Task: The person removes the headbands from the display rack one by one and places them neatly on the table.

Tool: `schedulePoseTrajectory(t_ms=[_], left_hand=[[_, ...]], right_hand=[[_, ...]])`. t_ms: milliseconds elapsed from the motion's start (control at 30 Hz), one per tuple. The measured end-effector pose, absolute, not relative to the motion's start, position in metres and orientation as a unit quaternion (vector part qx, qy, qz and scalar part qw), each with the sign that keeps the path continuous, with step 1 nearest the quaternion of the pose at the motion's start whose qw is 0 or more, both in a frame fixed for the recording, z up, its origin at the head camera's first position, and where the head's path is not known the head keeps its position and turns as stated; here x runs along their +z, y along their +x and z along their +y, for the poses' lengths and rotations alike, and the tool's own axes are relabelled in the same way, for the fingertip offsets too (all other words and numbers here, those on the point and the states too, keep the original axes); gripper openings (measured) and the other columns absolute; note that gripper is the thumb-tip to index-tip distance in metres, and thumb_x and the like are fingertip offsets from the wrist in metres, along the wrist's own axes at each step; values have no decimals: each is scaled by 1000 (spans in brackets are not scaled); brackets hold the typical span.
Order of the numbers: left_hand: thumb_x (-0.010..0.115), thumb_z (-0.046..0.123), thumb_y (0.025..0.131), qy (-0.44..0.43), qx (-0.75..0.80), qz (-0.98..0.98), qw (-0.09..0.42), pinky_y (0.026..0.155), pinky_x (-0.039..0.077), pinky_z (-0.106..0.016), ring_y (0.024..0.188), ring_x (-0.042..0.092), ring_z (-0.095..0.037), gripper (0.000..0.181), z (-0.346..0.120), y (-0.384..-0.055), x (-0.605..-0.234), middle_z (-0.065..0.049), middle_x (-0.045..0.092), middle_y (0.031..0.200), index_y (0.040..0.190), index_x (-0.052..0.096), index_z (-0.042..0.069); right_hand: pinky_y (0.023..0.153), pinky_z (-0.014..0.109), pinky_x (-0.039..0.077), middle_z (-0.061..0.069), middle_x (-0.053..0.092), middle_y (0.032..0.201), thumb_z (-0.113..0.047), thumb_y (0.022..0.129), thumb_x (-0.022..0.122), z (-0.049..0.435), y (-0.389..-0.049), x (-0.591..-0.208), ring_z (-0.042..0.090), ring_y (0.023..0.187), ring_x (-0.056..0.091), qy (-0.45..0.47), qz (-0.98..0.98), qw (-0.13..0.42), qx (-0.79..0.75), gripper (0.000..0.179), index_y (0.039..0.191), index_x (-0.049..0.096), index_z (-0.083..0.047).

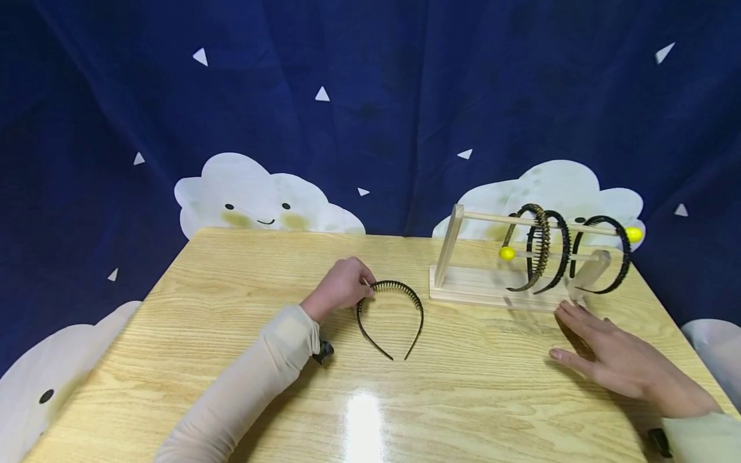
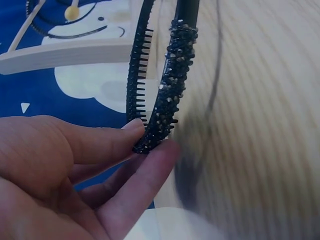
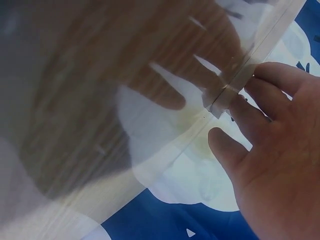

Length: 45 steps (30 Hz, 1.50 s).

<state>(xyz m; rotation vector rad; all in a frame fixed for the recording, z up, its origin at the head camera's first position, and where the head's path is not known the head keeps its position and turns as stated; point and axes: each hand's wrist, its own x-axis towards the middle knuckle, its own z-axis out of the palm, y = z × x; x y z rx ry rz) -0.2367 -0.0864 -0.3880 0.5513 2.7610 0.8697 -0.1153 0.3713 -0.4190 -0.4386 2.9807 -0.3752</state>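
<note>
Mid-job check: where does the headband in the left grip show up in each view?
Head: the headband is just below the picture's middle, its upper left side held by the left grip.
Left wrist: upper middle, the headband running up from the grip and out at the top edge.
Right wrist: not in it.
Shared landmark: the blue, cloud-printed backdrop, in all three.

Inspected: the tabletop [image 1: 231,283], pale yellowish wood, grain visible, finish glossy, with a bright white reflection [image 1: 364,427] near its front middle. Directly upon it, toward the far right, a wooden rack [image 1: 448,247] stands upright on its flat base [image 1: 477,288].
</note>
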Motion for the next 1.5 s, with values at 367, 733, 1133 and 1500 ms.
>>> schedulePoseTrajectory(t_ms=[367,733,1133,1500], left_hand=[[80,11,87,189,267,941,87,70,55,-28,47,61,-8,12,-84,-236,-395,-2,75,87,98,80,7],[84,17,83,190,240,949,71,79,54,-37,82,65,-19,8,-83,-237,-397,4,73,84,86,79,11],[81,22,85,191,256,947,23,74,54,-34,79,66,-18,25,-88,-240,-375,-4,74,93,102,77,4],[79,23,88,241,316,918,-8,72,52,-31,76,64,-13,23,-58,-222,-328,1,70,83,104,75,7]], right_hand=[[112,66,20,20,22,163,-59,95,60,371,-115,-416,47,143,27,-149,980,45,-121,88,156,33,-1],[111,67,22,21,23,162,-58,95,60,371,-115,-416,47,143,28,-154,980,41,-119,87,155,34,-1],[109,67,24,21,25,161,-57,95,61,372,-115,-417,47,142,29,-161,978,38,-124,86,155,35,-1],[109,68,25,22,26,161,-56,95,62,371,-114,-416,48,141,31,-161,978,38,-128,85,154,36,0]])
